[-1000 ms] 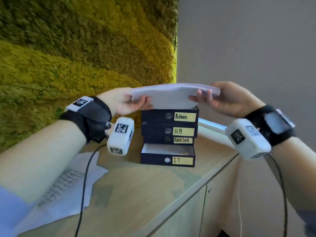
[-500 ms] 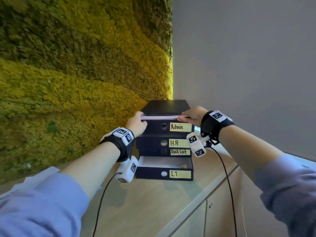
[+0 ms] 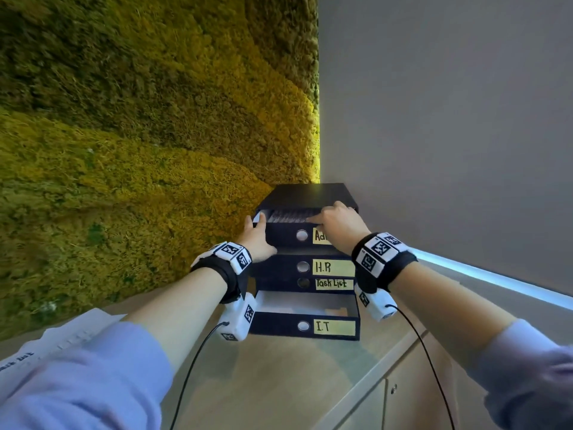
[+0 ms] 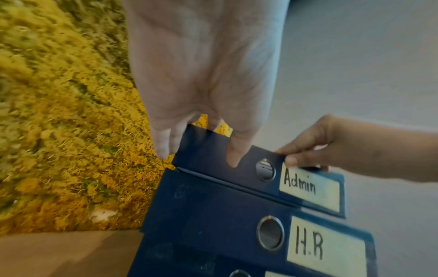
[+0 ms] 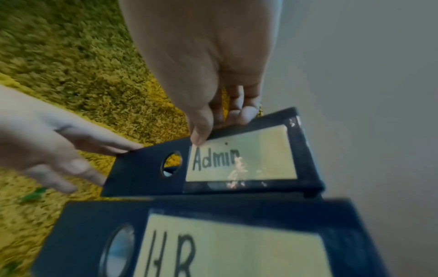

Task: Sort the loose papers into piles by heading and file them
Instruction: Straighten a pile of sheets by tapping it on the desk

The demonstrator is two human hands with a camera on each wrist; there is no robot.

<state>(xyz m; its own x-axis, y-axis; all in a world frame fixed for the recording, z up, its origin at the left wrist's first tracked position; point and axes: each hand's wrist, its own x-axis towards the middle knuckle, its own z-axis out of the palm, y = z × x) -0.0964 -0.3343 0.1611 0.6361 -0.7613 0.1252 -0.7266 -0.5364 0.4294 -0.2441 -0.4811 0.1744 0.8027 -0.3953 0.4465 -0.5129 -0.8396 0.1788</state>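
Note:
Several dark blue file boxes stand stacked in the corner, and the top one, the Admin box (image 3: 288, 235) (image 4: 213, 153) (image 5: 142, 168), has its top open. A sheaf of white papers (image 3: 288, 216) lies inside it, and only their upper face shows. My left hand (image 3: 259, 235) (image 4: 201, 75) (image 5: 47, 135) touches the box's front left corner with fairly straight fingers, the thumb on the front face. My right hand (image 3: 338, 221) (image 5: 201, 56) (image 4: 343, 150) pinches the front wall's top edge by the label. Its thumb is in front and its fingers curl over onto the papers.
Below are the H.R box (image 3: 279, 267), the Task List box (image 3: 279, 283) and the I.T box (image 3: 279, 325), which juts forward. Loose papers (image 3: 62, 336) lie at lower left on the wooden cabinet top (image 3: 279, 383). A moss wall (image 3: 124, 150) is to the left and a grey wall (image 3: 449, 119) to the right.
Both hands carried the papers from above the stack down into the Admin box. The sheaf now lies inside, and the hands have shifted onto the box's front.

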